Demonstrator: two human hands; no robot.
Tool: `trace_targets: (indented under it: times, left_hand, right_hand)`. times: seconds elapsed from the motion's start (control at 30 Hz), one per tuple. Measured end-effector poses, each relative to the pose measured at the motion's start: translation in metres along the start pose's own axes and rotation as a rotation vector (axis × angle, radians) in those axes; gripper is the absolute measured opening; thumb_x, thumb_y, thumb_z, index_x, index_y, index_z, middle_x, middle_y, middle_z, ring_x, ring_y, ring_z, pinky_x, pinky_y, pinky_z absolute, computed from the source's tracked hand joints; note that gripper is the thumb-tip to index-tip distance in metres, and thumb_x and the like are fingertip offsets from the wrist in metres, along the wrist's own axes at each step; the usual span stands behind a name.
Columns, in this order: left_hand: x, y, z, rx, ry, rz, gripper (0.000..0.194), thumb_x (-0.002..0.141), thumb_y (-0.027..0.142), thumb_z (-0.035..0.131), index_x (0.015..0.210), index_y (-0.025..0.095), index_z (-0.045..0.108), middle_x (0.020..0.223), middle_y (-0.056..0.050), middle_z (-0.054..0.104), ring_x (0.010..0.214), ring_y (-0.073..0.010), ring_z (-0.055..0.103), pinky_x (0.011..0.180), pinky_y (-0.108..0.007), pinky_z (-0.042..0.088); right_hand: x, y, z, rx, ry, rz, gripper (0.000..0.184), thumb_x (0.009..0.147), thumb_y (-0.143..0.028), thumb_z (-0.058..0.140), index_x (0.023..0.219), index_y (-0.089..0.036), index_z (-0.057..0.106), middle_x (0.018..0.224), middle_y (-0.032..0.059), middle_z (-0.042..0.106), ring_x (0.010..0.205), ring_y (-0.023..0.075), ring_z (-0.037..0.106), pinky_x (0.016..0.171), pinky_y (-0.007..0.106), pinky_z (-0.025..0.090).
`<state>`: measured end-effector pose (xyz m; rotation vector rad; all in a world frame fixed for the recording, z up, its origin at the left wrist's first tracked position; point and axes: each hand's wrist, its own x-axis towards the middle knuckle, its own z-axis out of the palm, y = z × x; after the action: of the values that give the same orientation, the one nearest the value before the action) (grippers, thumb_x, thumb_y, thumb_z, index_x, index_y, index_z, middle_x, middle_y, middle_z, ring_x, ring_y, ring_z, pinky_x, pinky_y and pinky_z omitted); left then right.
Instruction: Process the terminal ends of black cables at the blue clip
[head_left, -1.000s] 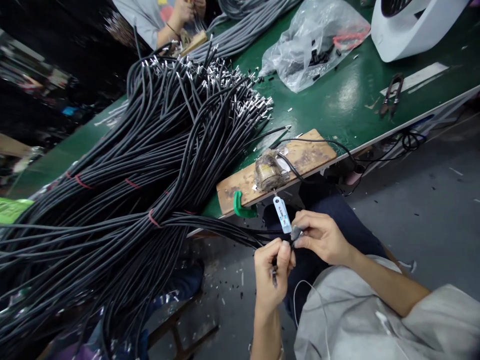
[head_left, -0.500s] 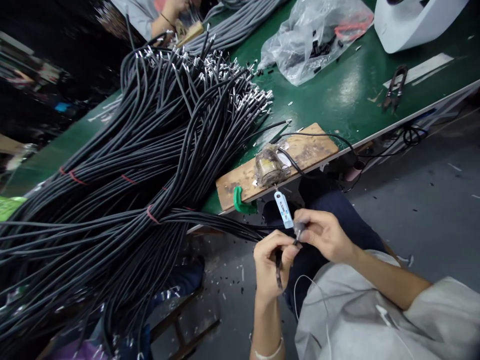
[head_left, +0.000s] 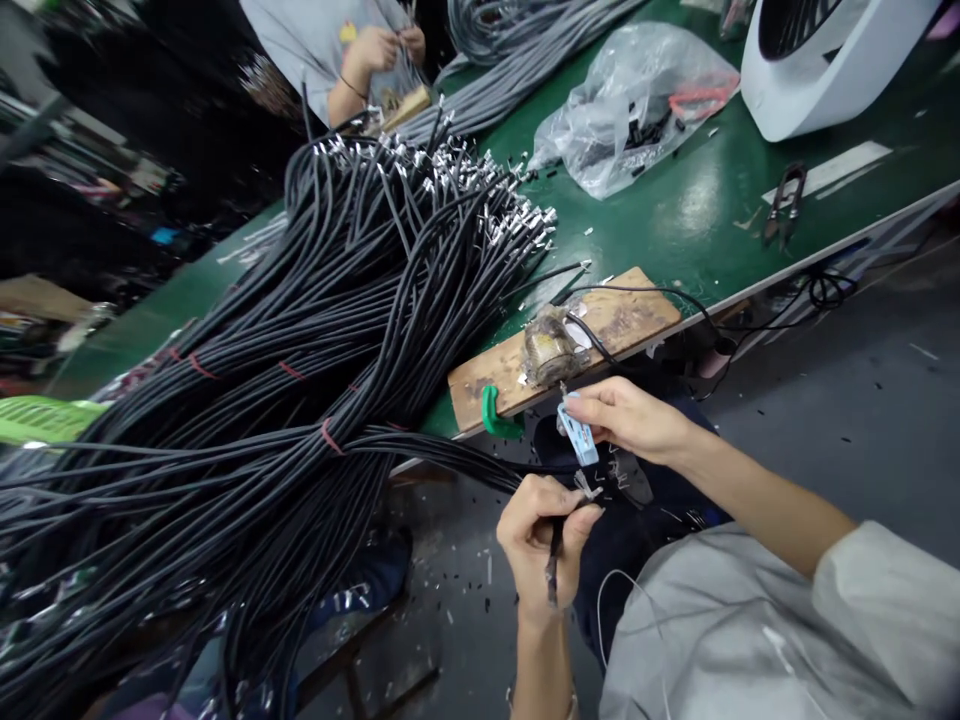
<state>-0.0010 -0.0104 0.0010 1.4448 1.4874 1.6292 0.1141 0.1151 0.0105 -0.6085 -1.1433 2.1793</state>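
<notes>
In my left hand [head_left: 541, 535] I pinch a black cable [head_left: 553, 555], its stripped end [head_left: 587, 487] of loose grey strands poking out past my thumb. My right hand [head_left: 634, 420] is closed, thumb and fingers on a light blue plastic clip [head_left: 580, 436] just beyond that end. The clip sits by the thin shaft of a small motor [head_left: 550, 345] wrapped in clear tape. Under the motor is a wooden board [head_left: 637, 300], with a green clamp [head_left: 499, 415] at its front edge. A large bundle of black cables [head_left: 360, 330] lies to the left.
A clear plastic bag [head_left: 600, 95] with small black pieces lies on the green table [head_left: 675, 225]. Thread snips [head_left: 785, 205] and a white fan-like housing [head_left: 840, 75] are at the right. Across the table, a co-worker's hands [head_left: 379, 50] work near grey cables [head_left: 517, 80].
My right hand has left the cable end and moved up onto the blue clip. The loose strands now show at my left fingertips. The view has shifted slightly.
</notes>
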Motion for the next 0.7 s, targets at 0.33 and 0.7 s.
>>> trace_targets:
  times: [0.33, 0.7]
  left_hand:
    - [0.009, -0.002, 0.003, -0.012, -0.103, -0.144, 0.008, 0.078, 0.017, 0.071, 0.071, 0.017, 0.068, 0.066, 0.0, 0.061, 0.058, -0.0113, 0.054, 0.053, -0.021, 0.041]
    - [0.005, 0.0, 0.0, -0.06, -0.203, -0.117, 0.005, 0.077, 0.017, 0.073, 0.072, 0.017, 0.072, 0.065, -0.003, 0.067, 0.06, -0.0132, 0.061, 0.056, -0.022, 0.048]
  right_hand:
    - [-0.005, 0.028, 0.004, 0.47, -0.096, 0.059, 0.048, 0.073, -0.056, 0.074, 0.071, -0.008, 0.067, 0.061, 0.0022, 0.06, 0.055, 0.0082, 0.052, 0.052, 0.02, 0.04]
    - [-0.037, 0.045, -0.05, 0.153, 0.223, -0.056, 0.03, 0.077, -0.043, 0.075, 0.08, -0.014, 0.07, 0.069, 0.0019, 0.06, 0.058, 0.0089, 0.045, 0.054, 0.022, 0.036]
